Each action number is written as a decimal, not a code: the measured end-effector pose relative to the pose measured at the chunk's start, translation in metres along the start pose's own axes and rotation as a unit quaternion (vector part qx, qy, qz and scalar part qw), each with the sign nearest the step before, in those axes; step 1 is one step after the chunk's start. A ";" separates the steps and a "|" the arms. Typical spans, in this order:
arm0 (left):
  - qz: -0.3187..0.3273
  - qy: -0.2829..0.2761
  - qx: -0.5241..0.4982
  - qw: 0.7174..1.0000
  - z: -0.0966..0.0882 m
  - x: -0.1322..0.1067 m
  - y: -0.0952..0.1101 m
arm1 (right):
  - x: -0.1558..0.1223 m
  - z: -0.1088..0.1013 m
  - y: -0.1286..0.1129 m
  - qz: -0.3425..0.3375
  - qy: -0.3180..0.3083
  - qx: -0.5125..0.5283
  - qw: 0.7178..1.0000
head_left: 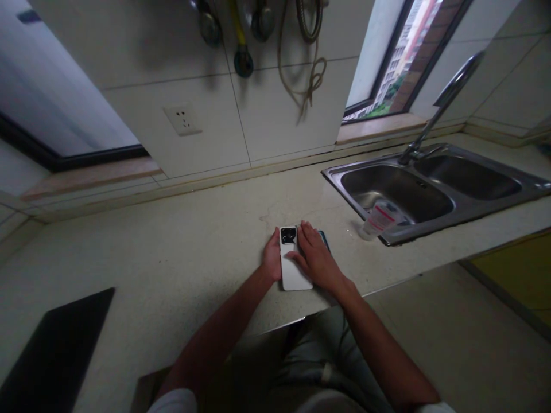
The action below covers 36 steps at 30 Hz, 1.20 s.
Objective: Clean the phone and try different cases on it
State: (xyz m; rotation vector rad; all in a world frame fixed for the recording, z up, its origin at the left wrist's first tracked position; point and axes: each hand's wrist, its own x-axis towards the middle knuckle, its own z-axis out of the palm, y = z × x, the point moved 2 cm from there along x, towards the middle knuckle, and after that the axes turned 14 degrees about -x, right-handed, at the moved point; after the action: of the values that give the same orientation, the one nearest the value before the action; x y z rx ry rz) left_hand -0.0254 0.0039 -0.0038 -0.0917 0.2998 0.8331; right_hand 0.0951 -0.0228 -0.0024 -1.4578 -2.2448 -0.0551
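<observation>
A white smartphone [293,272] lies back up on the pale countertop [206,246], its dark camera block at the far end. Along its left edge, my left hand [272,255] grips the side, with most of its fingers hidden. My right hand [317,258] rests over the phone's right side. Its fingers are stretched out flat and together, and the thumb reaches across the phone's back. A blue-edged item [323,238] shows beside my right hand, mostly covered, so I cannot tell what it is.
A clear plastic cup [379,221] with red markings lies tilted at the rim of the double steel sink [391,236]. The faucet [443,103] rises behind. A black panel [55,350] is at the left front. Pipes, a hose and a wall socket [182,119] are on the tiled wall.
</observation>
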 end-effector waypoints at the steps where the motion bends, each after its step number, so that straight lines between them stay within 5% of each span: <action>1: 0.006 0.002 0.001 1.000 0.000 0.000 0.000 | 0.003 0.002 -0.002 0.005 -0.001 0.000 1.000; 5: 0.023 0.017 0.001 1.000 -0.003 0.001 0.002 | -0.005 0.007 -0.013 -0.007 0.000 -0.012 1.000; 13: 0.044 0.014 -0.022 0.999 -0.009 -0.001 0.007 | -0.067 -0.005 -0.054 -0.058 -0.014 -0.054 0.997; 19: 0.073 0.000 -0.045 0.996 -0.007 -0.003 0.008 | -0.070 -0.010 -0.075 -0.101 -0.029 -0.074 0.992; 36: 0.001 -0.022 -0.029 0.999 -0.007 -0.002 0.002 | -0.036 -0.002 -0.040 -0.040 -0.023 -0.112 0.993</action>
State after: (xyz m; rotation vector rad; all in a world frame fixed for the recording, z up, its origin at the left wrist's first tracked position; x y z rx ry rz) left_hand -0.0300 0.0025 -0.0103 -0.1271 0.2346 0.8443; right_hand 0.0722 -0.0716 -0.0064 -1.4928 -2.3975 -0.3109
